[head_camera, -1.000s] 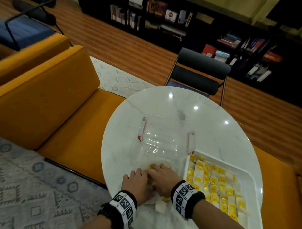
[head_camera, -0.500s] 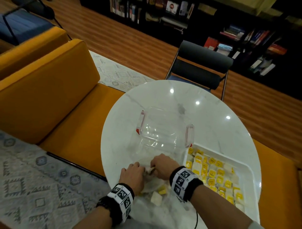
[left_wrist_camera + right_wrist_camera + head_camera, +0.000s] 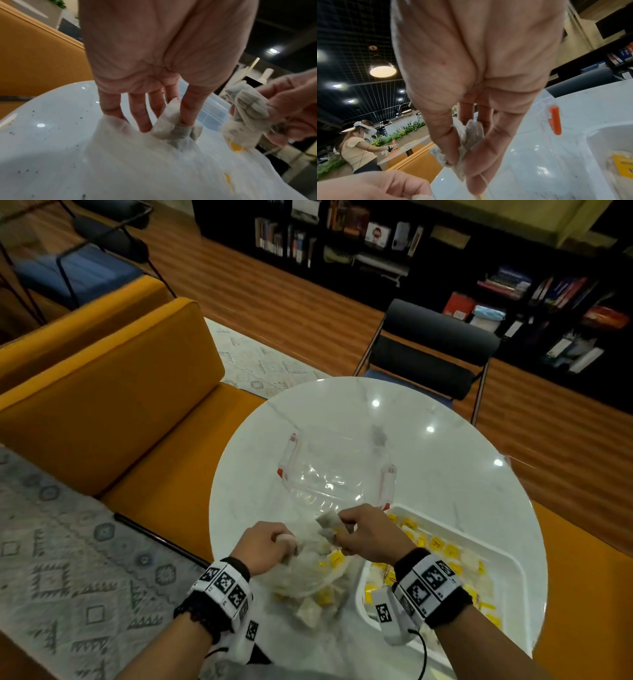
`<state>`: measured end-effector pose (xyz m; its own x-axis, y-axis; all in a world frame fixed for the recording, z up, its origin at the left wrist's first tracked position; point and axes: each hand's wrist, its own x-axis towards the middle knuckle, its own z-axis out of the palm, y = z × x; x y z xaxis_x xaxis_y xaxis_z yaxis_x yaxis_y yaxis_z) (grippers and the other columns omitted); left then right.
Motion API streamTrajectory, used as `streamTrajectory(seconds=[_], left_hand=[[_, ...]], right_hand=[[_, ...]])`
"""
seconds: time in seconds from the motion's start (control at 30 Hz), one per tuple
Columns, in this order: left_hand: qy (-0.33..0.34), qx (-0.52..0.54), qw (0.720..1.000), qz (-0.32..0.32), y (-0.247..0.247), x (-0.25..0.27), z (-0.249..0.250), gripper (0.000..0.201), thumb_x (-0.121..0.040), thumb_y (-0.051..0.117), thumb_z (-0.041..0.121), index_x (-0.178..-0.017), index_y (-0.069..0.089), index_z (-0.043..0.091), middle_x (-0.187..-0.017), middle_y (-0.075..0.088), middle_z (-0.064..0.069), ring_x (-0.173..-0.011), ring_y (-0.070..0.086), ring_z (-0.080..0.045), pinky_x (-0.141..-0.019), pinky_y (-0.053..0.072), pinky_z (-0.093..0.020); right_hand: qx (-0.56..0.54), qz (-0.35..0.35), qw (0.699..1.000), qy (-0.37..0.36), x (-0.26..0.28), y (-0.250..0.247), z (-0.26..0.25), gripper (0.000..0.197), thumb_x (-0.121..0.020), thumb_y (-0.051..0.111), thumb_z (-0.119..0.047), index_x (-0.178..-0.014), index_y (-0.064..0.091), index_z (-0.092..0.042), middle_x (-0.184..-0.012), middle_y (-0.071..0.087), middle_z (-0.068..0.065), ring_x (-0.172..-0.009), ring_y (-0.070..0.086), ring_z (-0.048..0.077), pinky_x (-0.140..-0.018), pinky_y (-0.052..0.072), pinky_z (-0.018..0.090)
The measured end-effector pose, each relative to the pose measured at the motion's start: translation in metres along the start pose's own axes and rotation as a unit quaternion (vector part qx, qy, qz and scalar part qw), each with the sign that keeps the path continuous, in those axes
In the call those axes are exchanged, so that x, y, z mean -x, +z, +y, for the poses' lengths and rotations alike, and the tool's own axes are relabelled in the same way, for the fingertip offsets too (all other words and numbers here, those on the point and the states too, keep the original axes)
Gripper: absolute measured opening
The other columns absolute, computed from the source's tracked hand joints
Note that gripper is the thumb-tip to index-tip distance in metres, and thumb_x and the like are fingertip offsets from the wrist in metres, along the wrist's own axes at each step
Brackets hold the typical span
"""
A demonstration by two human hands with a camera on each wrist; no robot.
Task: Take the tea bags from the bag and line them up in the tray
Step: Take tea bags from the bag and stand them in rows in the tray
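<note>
The right hand (image 3: 368, 530) pinches a few soft, crumpled paper tea bags (image 3: 467, 136) between thumb and fingers. Below that grip lies the thin, see-through plastic bag (image 3: 305, 573). The left hand (image 3: 263, 546) pinches the bag's wrinkled edge. The white, smooth tray (image 3: 510, 563) sits right of the grip.

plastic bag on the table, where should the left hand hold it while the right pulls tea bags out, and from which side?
Pinch the bag at its open rim, coming from above on its left side, as the left hand does now. The film is limp and slumps flat on the table, so only the raised edge offers a fold to pinch, and that leaves the mouth free for the right hand.
</note>
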<state>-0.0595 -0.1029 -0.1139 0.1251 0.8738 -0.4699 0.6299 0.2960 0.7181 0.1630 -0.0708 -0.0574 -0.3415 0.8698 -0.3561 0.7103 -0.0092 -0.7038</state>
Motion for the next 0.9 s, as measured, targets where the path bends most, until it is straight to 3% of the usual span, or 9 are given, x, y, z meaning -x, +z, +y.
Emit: streamTrajectory(seconds=[0.1,0.2,0.27,0.33,0.4,0.5,0.67,0.8,0.9], left_hand=[[-0.012,0.092,0.996,0.016,-0.002,0.004,0.005,0.012,-0.088,0.067,0.018,-0.08,0.073,0.024,-0.084,0.073,0.007,-0.087,0.067,-0.013,-0.075,0.052,-0.023],[-0.049,0.244,0.968,0.034,-0.003,0.008,0.013,0.012,-0.093,0.062,0.01,-0.087,0.072,0.009,-0.092,0.075,-0.013,-0.097,0.07,-0.032,-0.082,0.06,-0.039],[-0.073,0.337,0.939,0.022,-0.004,0.012,0.016,0.011,-0.097,0.057,0.007,-0.097,0.067,0.004,-0.098,0.074,-0.022,-0.104,0.069,-0.04,-0.08,0.061,-0.041],[-0.084,0.418,0.904,0.006,-0.006,0.017,0.02,0.014,-0.1,0.054,0.005,-0.108,0.064,0.003,-0.101,0.074,-0.023,-0.1,0.072,-0.039,-0.078,0.059,-0.039],[-0.09,0.495,0.864,0.002,-0.007,0.021,0.025,0.02,-0.099,0.051,0.002,-0.113,0.066,0.006,-0.104,0.074,-0.021,-0.096,0.074,-0.036,-0.077,0.059,-0.04],[-0.095,0.571,0.815,-0.004,-0.006,0.022,0.033,0.028,-0.098,0.043,-0.002,-0.108,0.067,0.007,-0.094,0.074,-0.016,-0.086,0.073,-0.032,-0.069,0.058,-0.038],[-0.143,0.643,0.752,-0.024,-0.01,0.022,0.044,0.028,-0.087,0.037,0.002,-0.094,0.064,0.01,-0.086,0.067,-0.015,-0.068,0.067,-0.027,-0.061,0.05,-0.033],[-0.175,0.641,0.746,-0.039,-0.015,0.02,0.047,0.013,-0.088,0.049,0.024,-0.087,0.058,0.014,-0.073,0.061,-0.008,-0.061,0.057,-0.021,-0.057,0.042,-0.029],[-0.204,0.615,0.761,-0.03,-0.015,0.016,0.038,0.025,-0.088,0.067,0.036,-0.089,0.053,0.016,-0.067,0.052,-0.004,-0.056,0.049,-0.017,-0.05,0.039,-0.026]], right_hand=[[-0.024,0.002,1.0,-0.013,0.007,-0.002,0.0,0.051,-0.085,0.076,-0.035,-0.05,0.042,-0.024,-0.057,0.044,-0.002,-0.053,0.061,0.014,-0.053,0.049,0.021],[-0.053,-0.003,0.998,-0.013,0.012,-0.004,-0.001,0.048,-0.086,0.075,-0.04,-0.056,0.046,-0.015,-0.059,0.046,-0.002,-0.055,0.062,0.014,-0.058,0.054,0.032],[-0.07,-0.009,0.997,-0.012,0.016,-0.007,-0.003,0.05,-0.086,0.074,-0.045,-0.064,0.053,-0.005,-0.061,0.05,0.0,-0.056,0.063,0.013,-0.061,0.054,0.035],[-0.076,-0.008,0.997,-0.017,0.02,-0.011,-0.007,0.05,-0.086,0.073,-0.045,-0.073,0.059,0.001,-0.062,0.054,-0.002,-0.058,0.065,0.012,-0.062,0.052,0.031],[-0.08,0.002,0.996,-0.028,0.024,-0.014,-0.014,0.039,-0.088,0.072,-0.034,-0.074,0.061,0.001,-0.062,0.056,-0.004,-0.059,0.067,0.011,-0.062,0.051,0.026],[-0.089,0.009,0.995,-0.037,0.027,-0.018,-0.027,0.021,-0.088,0.068,-0.012,-0.078,0.061,0.005,-0.066,0.058,0.001,-0.06,0.067,0.01,-0.062,0.053,0.024],[-0.126,0.014,0.991,-0.036,0.033,-0.024,-0.056,0.01,-0.086,0.065,-0.007,-0.085,0.067,0.004,-0.078,0.065,0.018,-0.068,0.073,0.017,-0.07,0.06,0.031],[-0.128,0.037,0.989,-0.056,0.045,-0.039,-0.086,0.011,-0.089,0.067,-0.008,-0.09,0.07,0.002,-0.084,0.067,0.02,-0.071,0.074,0.019,-0.07,0.061,0.029],[-0.109,0.063,0.989,-0.072,0.057,-0.053,-0.112,0.011,-0.09,0.069,-0.016,-0.089,0.074,-0.006,-0.077,0.07,0.014,-0.068,0.072,0.013,-0.071,0.06,0.028]])
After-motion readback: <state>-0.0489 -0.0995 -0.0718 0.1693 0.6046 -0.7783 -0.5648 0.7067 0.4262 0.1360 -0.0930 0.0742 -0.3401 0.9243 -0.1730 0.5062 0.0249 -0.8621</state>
